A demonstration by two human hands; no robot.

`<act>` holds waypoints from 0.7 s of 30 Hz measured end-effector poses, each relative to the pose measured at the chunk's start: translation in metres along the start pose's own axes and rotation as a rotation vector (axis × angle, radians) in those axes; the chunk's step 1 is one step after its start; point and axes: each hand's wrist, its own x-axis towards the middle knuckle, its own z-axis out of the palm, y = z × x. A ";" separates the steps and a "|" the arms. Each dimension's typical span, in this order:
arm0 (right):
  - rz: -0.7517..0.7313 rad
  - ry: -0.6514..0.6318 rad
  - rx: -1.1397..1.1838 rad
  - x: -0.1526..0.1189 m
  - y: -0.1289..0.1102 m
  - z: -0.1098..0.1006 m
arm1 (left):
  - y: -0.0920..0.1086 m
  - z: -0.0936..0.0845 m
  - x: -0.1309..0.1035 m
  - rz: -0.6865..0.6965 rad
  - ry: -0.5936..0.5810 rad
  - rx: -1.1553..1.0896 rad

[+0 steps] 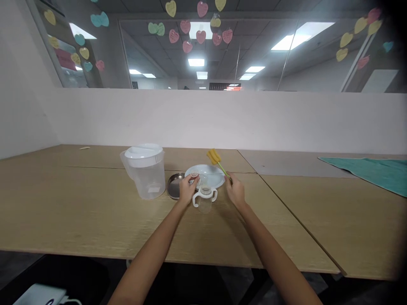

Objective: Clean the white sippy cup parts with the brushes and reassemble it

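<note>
My left hand (187, 189) is closed, pinching a small pale round bottle part (194, 174) above the rim of a white plate (217, 180). My right hand (235, 189) grips the green handle of a bottle brush (214, 156). Its yellow sponge head points up and to the left, over the plate's far edge. Between my hands a clear baby bottle (205, 203) with two white side handles stands upright and uncapped on the table. Something clear, too small to make out, lies on the plate behind the bottle.
A clear plastic pitcher (149, 178) with a white lid stands left of the plate, with a shallow metal tray (173, 186) between them. A green cloth (372, 171) lies at the far right of the wooden table (79, 207). Behind the table rises a white wall (203, 118).
</note>
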 end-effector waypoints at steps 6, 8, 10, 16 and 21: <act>-0.304 -0.116 -0.096 -0.012 -0.017 0.001 | -0.001 -0.001 -0.002 0.002 0.051 -0.054; -0.313 -0.127 -0.158 -0.012 -0.017 0.002 | -0.001 -0.001 -0.001 -0.012 0.076 -0.063; -0.270 -0.106 -0.212 -0.010 -0.015 0.001 | 0.000 -0.002 -0.001 -0.020 0.107 -0.085; -0.174 -0.099 -0.253 -0.008 -0.015 -0.003 | -0.002 -0.003 0.002 -0.093 0.152 -0.202; -0.211 -0.204 -0.225 -0.010 -0.020 -0.005 | -0.010 -0.003 0.006 -0.192 0.248 -0.211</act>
